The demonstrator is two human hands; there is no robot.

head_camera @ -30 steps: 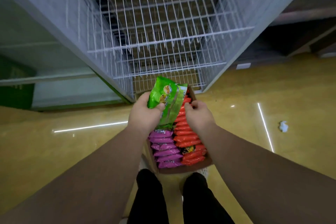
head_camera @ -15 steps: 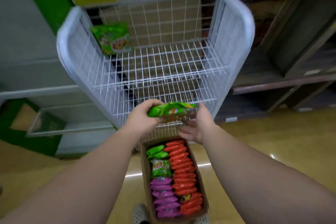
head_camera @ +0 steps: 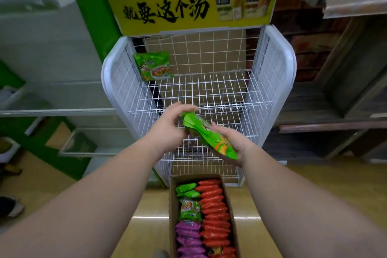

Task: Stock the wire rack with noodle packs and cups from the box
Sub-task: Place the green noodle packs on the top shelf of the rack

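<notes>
Your left hand and right hand grip a green foil noodle pack between them. Beyond them, the white wire rack holds one pack; below your hands, the brown cardboard box remains nearly full.

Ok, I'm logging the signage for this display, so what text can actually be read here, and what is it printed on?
"就要这个汤": large black brush characters on the yellow header sign above the white wire rack.
"新上市": smaller black characters at that sign's top right corner.
Logo at the sign's top left: too blurred to read.
Green noodle pack on the top shelf: print too blurred.
Packs in the cardboard box: unreadable.
</notes>
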